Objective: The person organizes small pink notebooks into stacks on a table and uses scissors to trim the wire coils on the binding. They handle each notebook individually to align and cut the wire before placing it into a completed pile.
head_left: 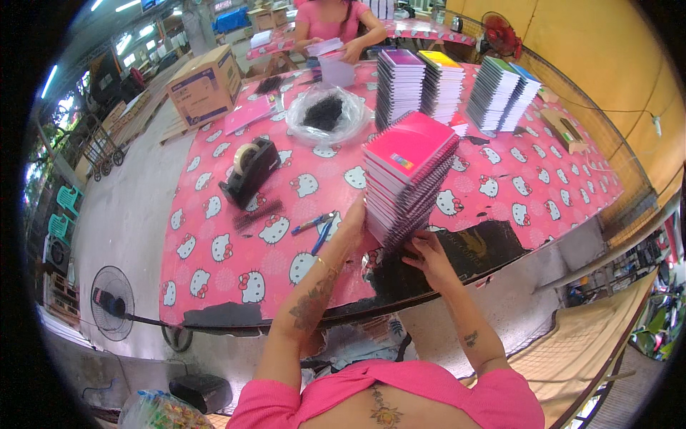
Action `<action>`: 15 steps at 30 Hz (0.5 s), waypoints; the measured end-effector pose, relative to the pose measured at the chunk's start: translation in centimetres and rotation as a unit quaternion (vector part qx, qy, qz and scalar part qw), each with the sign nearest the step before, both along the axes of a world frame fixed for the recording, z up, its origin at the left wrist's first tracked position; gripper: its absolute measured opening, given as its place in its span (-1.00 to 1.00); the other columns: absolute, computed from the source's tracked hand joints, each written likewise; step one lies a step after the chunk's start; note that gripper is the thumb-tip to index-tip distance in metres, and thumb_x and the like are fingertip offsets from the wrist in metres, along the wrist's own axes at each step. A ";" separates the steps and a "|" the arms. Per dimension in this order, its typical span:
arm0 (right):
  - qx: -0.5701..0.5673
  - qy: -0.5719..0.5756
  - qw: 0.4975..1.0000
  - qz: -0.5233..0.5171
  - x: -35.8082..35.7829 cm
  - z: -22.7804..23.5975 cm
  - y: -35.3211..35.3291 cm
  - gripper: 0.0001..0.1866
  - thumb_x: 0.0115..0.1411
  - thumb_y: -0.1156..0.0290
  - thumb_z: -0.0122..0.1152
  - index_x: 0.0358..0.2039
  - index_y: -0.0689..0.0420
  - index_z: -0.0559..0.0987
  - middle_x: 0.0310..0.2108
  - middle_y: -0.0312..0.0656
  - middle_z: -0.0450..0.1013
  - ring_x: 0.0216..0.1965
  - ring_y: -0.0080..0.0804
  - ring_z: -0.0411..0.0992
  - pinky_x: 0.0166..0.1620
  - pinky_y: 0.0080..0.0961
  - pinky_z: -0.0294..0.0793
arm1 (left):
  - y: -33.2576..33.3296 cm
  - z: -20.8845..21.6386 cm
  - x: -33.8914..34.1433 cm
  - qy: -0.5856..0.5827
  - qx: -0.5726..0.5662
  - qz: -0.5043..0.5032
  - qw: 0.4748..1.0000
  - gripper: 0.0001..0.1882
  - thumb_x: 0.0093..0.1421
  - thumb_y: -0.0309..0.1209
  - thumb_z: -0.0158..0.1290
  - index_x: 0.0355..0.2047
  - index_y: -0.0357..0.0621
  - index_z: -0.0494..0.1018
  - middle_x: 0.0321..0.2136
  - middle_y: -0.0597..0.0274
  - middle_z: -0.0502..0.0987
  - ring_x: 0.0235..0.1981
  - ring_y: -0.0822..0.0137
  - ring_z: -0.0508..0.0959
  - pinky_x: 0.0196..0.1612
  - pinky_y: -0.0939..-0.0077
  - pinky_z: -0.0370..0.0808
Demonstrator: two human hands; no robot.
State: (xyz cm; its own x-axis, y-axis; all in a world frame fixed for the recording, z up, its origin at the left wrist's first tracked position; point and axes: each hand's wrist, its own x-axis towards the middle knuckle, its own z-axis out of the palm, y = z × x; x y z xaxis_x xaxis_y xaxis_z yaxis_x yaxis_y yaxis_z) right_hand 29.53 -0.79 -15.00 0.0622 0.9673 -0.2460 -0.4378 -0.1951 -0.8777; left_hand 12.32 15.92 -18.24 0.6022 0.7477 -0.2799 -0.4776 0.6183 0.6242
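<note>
A tall stack of spiral-bound notebooks (411,179) stands in front of me, leaning a little, with a bright pink cover on top. Dark coils run along its right face. My left hand (355,218) is against the stack's left side, its fingers mostly hidden behind the notebooks. At the lower right corner, my right hand (426,254) has its fingers apart and bent toward the base of the stack. Left of my left wrist lie blue-handled pliers (325,232) and a blue pen-like tool (307,224). Several loose black coils (259,217) lie beyond them.
The table wears a pink cartoon-cat cover (214,247), torn near its front edge. Notebook stacks (400,86) stand at the back right. A tape dispenser (250,171), a plastic bag of black coils (325,114) and a carton (205,86) are leftward. Across the table, a person (336,28) handles papers.
</note>
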 end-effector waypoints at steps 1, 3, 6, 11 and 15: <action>0.008 0.024 0.999 -0.020 -0.6 -0.4 0.0 -0.62 0.29 0.34 0.10 0.08 0.11 0.30 -0.06 -0.24 0.31 0.00 -0.38 0.33 0.05 -0.20 0.46 | 0.5 0.6 0.0 0.000 0.002 -0.001 1.000 -0.37 0.39 0.07 -0.32 0.17 -0.16 0.35 0.10 0.04 0.46 0.11 0.11 0.45 0.20 0.18 0.33; 0.011 0.020 1.000 -0.010 -1.1 -0.9 0.1 -0.63 0.30 0.33 0.11 0.07 0.10 0.32 -0.07 -0.22 0.32 0.00 -0.39 0.34 0.06 -0.28 0.44 | 0.6 2.1 0.0 -0.021 0.037 0.020 0.999 -0.37 0.38 0.07 -0.30 0.14 -0.19 0.37 0.09 0.04 0.47 0.10 0.12 0.45 0.17 0.19 0.34; 0.049 -0.160 0.980 -0.106 2.2 -3.1 1.7 -0.66 0.30 0.32 0.11 0.04 0.11 0.35 -0.06 -0.21 0.33 0.03 -0.36 0.34 0.06 -0.37 0.40 | -1.9 4.8 1.7 0.089 0.058 0.164 0.981 -0.36 0.38 0.07 -0.29 0.12 -0.26 0.37 0.05 0.03 0.49 0.07 0.16 0.46 0.17 0.25 0.33; 0.084 -0.086 0.986 -0.118 5.8 -1.1 5.8 -0.38 0.36 0.00 -0.08 0.31 0.07 0.20 0.23 -0.21 0.24 0.28 -0.33 0.15 0.31 -0.32 0.05 | -8.7 5.4 2.0 0.129 0.104 0.187 0.968 -0.36 0.40 0.00 -0.28 0.21 -0.33 0.26 0.07 0.12 0.43 0.13 0.33 0.37 0.18 0.41 0.31; 0.074 -0.052 0.996 -0.023 3.8 -1.1 5.9 -0.32 0.38 -0.08 -0.18 0.38 0.02 0.12 0.31 -0.29 0.16 0.34 -0.36 0.05 0.37 -0.28 -0.12 | -8.0 4.2 0.3 0.050 0.108 0.129 0.985 -0.41 0.43 -0.06 -0.33 0.26 -0.26 0.23 0.11 0.14 0.42 0.14 0.31 0.38 0.17 0.35 0.34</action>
